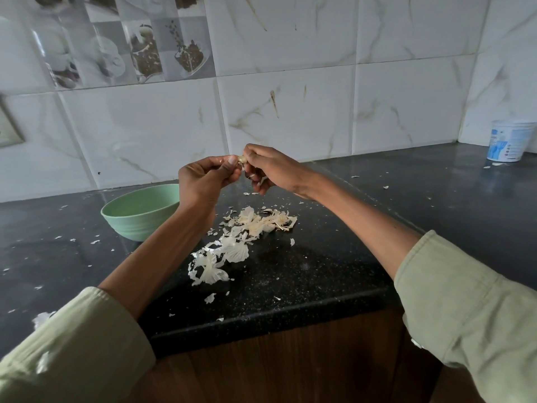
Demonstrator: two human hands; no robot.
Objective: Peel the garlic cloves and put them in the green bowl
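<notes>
Head view: both hands' fingers (232,162) pinch garlic clove (241,160), axis unclear.

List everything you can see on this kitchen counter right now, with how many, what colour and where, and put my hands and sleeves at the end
garlic clove: one, pale cream, pinched between both hands above the counter
green bowl: one, light green, on the counter left of the hands; what is inside cannot be seen
garlic skins: one loose pile plus scattered flakes, white to cream, on the counter below the hands
plastic tub: one, white with blue print, far right corner by the wall
countertop: one, black speckled, wooden front below
wall tiles: white marbled, behind the counter; picture tiles upper left
left hand: one, holds the clove
right hand: one, holds the clove
sleeves: two, pale green, at the bottom corners
</notes>
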